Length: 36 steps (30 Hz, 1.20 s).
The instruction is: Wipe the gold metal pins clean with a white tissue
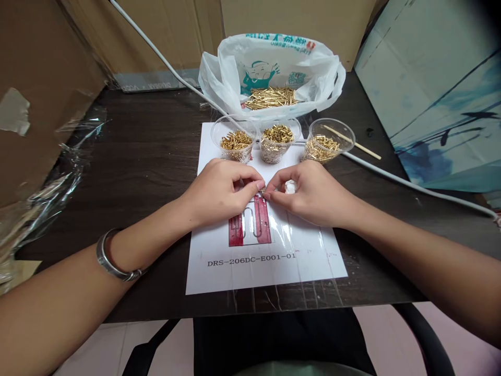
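Note:
My left hand point(223, 193) and my right hand point(317, 196) meet over a printed white sheet point(219, 279), both with thumb and finger pinched. At their fingertips shows a tiny brass-coloured piece point(262, 192), mostly hidden by the fingers. Which hand bears it more, I cannot tell. A crumpled white bit point(290, 186) shows by the curled fingers of my right hand. Below the fingertips, a red and white printed diagram point(263, 224) lies under clear film. Just beyond stand the left cup point(236, 143), middle cup point(277, 141) and right cup point(323, 149), holding small brass pieces.
Behind the cups a white plastic bag point(230, 65) holds many long brass pins point(272, 97). A thin wooden stick point(366, 146) leans out of the right cup. A white cable point(410, 184) crosses the dark table point(152, 136). Cardboard point(297, 31) stands at the back.

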Tool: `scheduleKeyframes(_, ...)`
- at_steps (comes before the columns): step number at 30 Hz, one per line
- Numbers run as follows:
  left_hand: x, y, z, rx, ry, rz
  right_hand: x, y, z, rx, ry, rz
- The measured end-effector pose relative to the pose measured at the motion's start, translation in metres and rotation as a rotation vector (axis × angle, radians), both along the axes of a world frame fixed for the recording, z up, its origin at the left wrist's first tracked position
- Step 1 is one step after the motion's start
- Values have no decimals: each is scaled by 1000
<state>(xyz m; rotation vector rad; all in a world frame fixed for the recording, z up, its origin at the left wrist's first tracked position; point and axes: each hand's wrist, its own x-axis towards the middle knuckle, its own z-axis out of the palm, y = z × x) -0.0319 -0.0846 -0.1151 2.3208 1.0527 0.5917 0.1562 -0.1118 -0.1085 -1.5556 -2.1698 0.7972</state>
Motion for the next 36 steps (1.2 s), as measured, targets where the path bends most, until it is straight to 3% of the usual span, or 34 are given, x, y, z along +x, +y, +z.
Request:
scheduleKeyframes(10,-1,1,-2,-73,-51,53,0,3,-5,42,39,22)
scheduleKeyframes(28,2,-7,5,53,126,213,0,1,-6,31,28,-4)
scheduleKeyframes(36,3,-11,4,-34,101,270,0,2,-5,24,36,-1)
